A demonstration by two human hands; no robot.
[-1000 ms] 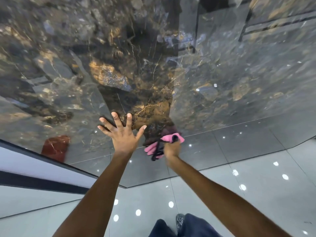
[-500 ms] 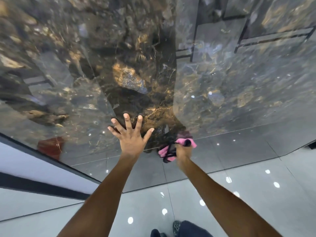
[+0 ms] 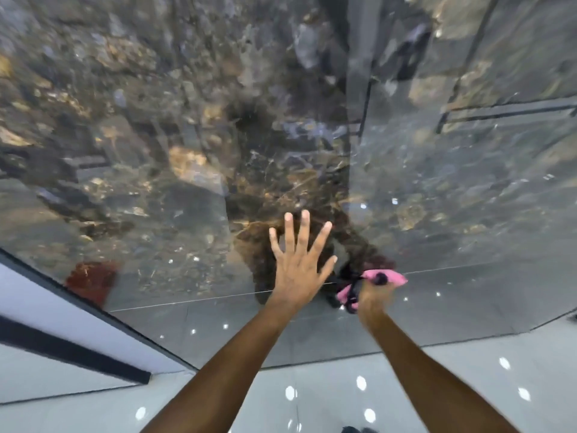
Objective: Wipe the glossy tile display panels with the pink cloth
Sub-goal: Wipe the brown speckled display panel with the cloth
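A large glossy dark marble tile panel with gold veins stands in front of me, mirroring my dark reflection. My left hand lies flat against its lower part with the fingers spread. Just right of it, my right hand is closed around the pink cloth, which has black trim. The cloth presses on the panel close to its bottom edge. A second, greyer glossy panel joins on the right.
Glossy grey floor tiles with ceiling light reflections lie below the panels. A white wall strip with a black band runs at the lower left. A red patch is reflected low on the left of the panel. My shoe shows at the bottom edge.
Both hands have shifted to the right and slightly lower along the panel's bottom part. The pink cloth went along in the right hand, and the view has tilted a little.
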